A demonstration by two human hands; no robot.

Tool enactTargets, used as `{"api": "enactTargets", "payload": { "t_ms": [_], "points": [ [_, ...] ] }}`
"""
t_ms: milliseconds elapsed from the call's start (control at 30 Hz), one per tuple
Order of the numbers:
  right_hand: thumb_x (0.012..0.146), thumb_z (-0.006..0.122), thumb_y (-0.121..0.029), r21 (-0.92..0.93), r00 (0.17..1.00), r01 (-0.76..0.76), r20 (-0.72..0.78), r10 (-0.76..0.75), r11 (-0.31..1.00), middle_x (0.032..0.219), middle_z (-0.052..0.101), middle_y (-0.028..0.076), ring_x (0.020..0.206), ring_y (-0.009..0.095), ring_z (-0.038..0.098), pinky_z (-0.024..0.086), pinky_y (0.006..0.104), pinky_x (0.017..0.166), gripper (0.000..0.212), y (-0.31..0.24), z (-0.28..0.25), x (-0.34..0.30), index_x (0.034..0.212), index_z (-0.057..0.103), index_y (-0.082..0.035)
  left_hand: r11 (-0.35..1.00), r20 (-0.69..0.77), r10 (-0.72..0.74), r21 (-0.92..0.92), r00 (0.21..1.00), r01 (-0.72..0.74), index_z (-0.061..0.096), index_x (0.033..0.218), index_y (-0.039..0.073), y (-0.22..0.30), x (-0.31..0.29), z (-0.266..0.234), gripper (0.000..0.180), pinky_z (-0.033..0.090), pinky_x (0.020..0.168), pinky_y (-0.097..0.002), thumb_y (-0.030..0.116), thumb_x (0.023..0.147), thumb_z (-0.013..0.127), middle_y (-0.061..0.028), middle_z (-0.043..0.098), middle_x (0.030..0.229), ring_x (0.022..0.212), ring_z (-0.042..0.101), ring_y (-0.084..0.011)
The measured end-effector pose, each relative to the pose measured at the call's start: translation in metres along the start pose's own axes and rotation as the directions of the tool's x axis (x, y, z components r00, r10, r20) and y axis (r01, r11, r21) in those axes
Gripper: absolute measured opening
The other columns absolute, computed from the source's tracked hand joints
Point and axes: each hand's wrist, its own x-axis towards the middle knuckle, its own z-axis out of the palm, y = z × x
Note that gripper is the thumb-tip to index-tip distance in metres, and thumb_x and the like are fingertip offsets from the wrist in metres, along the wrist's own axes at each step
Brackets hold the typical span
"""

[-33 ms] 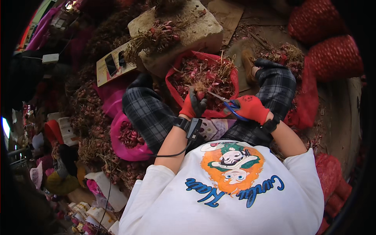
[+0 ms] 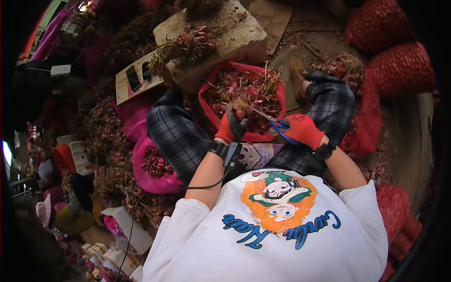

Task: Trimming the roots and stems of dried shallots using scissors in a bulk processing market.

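Observation:
My left hand (image 2: 232, 126), in a red glove with dark palm and fingers, is closed round a shallot (image 2: 240, 114) with a dry, brownish tuft on it. In my right hand (image 2: 303, 130), also red-gloved, are scissors (image 2: 276, 125) with blue handles. Their metal blades point left toward the shallot, just short of it; whether the blades are parted is too small to tell. Both hands are over the near rim of a red mesh bag (image 2: 284, 96) between my knees. Loose reddish skins and dry stalks (image 2: 244, 89) fill the bag.
Beyond the bag, a pale block (image 2: 225, 42) bears a bunch of shallots (image 2: 199, 40). A phone (image 2: 133, 79) lies on a board to its left. Shallots fill a pink bag (image 2: 141, 176) by my left knee. Stuffed red mesh sacks (image 2: 401, 70) stand far right.
My right hand and the scissors have shifted slightly right, away from the shallot. My left hand still holds the shallot in the same place.

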Motion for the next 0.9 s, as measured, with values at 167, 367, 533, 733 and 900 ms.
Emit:
{"api": "enactTargets", "payload": {
  "t_ms": [167,367,533,733,900],
  "points": [
    [0.075,0.067,-0.043,0.406,0.983,-0.081,-0.116,0.139,0.91,0.071,0.063,0.011,0.069,0.023,0.062,0.046,0.0334,0.062,0.043,-0.005,0.012,0.02,0.087,0.064,-0.002,0.112,0.497,-0.589,-0.731,0.638,0.673,0.041,0.119,0.006,-0.01,0.009,-0.004,0.039,0.046,0.064,-0.021,0.015,0.083,0.05,-0.0048,0.056,0.09,0.078,0.056,-0.0119],
    [0.074,0.067,-0.034,0.543,0.91,0.249,-0.416,-0.001,0.802,0.084,0.062,0.016,0.078,0.028,0.06,0.046,0.0362,0.068,0.037,-0.026,0.053,0.079,0.092,0.059,-0.003,0.998,0.385,0.058,-0.006,0.921,-0.06,0.04,0.121,0.004,-0.006,-0.008,-0.004,0.047,0.046,0.069,-0.0263,0.005,0.076,0.054,-0.0071,0.055,0.089,0.078,0.055,-0.0178],
    [0.077,0.063,-0.028,0.794,0.991,0.076,-0.126,0.041,0.603,0.067,0.061,0.011,0.062,0.021,0.06,0.046,0.031,0.058,0.028,0.015,0.076,0.122,0.082,0.063,-0.001,0.841,0.562,-0.364,-0.144,0.743,0.521,0.036,0.125,0.006,-0.045,-0.014,-0.004,0.051,0.045,0.072,-0.0249,-0.004,0.076,0.045,-0.0038,0.053,0.095,0.078,0.052,-0.0119],
    [0.076,0.06,-0.051,0.537,0.989,-0.051,-0.089,0.117,0.842,0.066,0.062,0.007,0.061,0.021,0.062,0.045,0.032,0.057,0.046,0.002,0.032,0.071,0.088,0.067,-0.007,0.852,0.198,-0.33,-0.359,0.923,0.382,0.045,0.111,0.012,0.0,-0.003,-0.008,0.025,0.043,0.058,-0.0196,0.029,0.096,0.035,-0.0009,0.053,0.089,0.069,0.051,-0.0095],
    [0.074,0.062,-0.04,0.12,0.981,-0.049,-0.18,0.071,0.992,0.081,0.064,0.014,0.074,0.03,0.061,0.046,0.0353,0.065,0.035,0.002,-0.007,-0.003,0.089,0.067,-0.008,0.152,0.349,-0.719,-0.765,0.601,0.626,0.047,0.107,0.014,0.008,0.019,-0.007,0.037,0.044,0.055,-0.0214,0.046,0.093,0.034,-0.0024,0.055,0.088,0.07,0.053,-0.0117]
  ]
}}
